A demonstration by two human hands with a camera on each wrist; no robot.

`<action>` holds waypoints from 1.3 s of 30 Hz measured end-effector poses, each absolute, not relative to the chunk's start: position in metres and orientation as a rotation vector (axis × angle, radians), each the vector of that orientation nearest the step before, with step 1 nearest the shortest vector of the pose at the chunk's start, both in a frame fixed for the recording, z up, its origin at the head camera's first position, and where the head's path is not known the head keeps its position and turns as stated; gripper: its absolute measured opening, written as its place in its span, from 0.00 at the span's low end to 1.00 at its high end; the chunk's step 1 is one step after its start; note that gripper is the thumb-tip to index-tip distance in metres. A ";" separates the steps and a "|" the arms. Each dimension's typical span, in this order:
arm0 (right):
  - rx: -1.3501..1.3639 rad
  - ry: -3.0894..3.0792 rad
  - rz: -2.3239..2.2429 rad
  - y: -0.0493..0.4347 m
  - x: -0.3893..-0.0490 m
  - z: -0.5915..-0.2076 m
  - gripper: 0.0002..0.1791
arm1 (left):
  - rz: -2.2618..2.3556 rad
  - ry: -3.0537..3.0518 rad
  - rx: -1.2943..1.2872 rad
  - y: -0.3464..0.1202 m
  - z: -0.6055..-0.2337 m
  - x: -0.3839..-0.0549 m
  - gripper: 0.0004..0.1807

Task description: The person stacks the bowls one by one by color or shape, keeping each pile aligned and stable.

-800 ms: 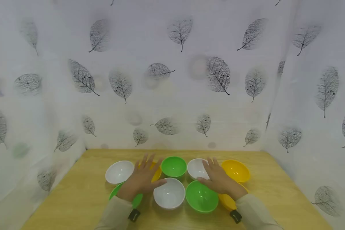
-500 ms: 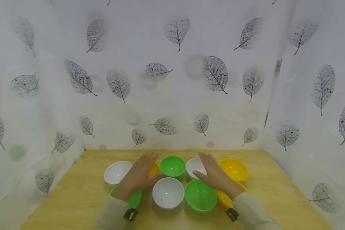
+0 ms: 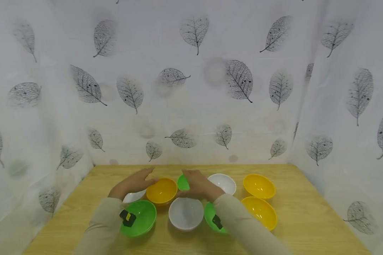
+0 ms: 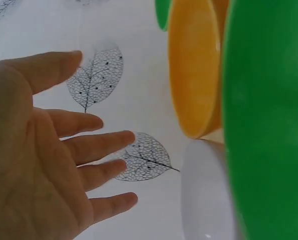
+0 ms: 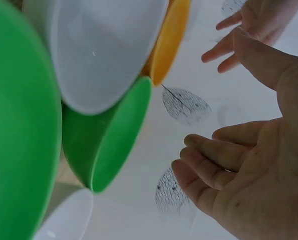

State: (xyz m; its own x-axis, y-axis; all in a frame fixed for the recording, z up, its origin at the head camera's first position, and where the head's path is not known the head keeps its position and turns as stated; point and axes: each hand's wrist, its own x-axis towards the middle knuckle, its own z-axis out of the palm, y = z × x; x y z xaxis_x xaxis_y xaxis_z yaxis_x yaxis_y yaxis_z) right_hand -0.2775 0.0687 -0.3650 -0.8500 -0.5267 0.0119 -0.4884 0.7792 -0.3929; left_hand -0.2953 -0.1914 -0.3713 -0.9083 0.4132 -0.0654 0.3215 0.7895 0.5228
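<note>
My left hand point(image 3: 135, 182) hovers over the back-left white bowl point(image 3: 134, 197), partly covering it, with the orange bowl point(image 3: 161, 191) just right of its thumb. Its fingers are spread and hold nothing in the left wrist view. My right hand point(image 3: 196, 185) is above the back green bowl point(image 3: 182, 182), hiding most of it; its palm point(image 5: 269, 185) faces inward, fingers loosely bent around nothing. The front white bowl point(image 3: 186, 214) lies below the right hand. Under the left wrist sits a front green bowl point(image 3: 140, 217); the right sleeve covers part of another green bowl point(image 3: 210, 212).
A white bowl point(image 3: 225, 182) stands at the back, right of the right hand. Two yellow bowls point(image 3: 259, 186) are farther right, one behind the other. Leaf-printed curtains point(image 3: 172, 106) enclose the wooden table point(image 3: 312, 219) at the back and sides.
Both hands have moved left: the left from over the orange bowl to the back-left white bowl, the right from the back-right white bowl to the back green bowl. The bowls stay in place.
</note>
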 end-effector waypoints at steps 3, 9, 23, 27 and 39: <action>-0.813 2.878 -0.487 0.056 -0.277 -0.370 0.51 | 0.736 2.766 0.546 -0.191 -0.378 -0.294 0.45; -0.782 2.876 -0.417 0.041 -0.277 -0.375 0.52 | 0.690 2.735 0.560 -0.190 -0.385 -0.292 0.54; -0.833 2.840 -0.447 0.015 -0.274 -0.384 0.48 | 0.657 2.737 0.490 -0.186 -0.387 -0.284 0.57; -0.748 2.854 -0.373 0.009 -0.273 -0.387 0.51 | 0.646 2.745 0.501 -0.186 -0.388 -0.284 0.56; -0.683 2.871 -0.402 0.001 -0.286 -0.400 0.44 | 0.619 2.757 0.632 -0.180 -0.389 -0.292 0.53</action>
State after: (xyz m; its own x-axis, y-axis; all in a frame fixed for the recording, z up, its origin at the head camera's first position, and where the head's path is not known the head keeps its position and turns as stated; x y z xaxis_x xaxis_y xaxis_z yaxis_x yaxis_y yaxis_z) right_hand -0.2860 0.0012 -0.3995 -0.8824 -0.4609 -0.0949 -0.4172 0.8595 -0.2955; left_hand -0.2918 -0.1800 -0.3894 -0.8758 0.4618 -0.1405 0.3574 0.8161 0.4542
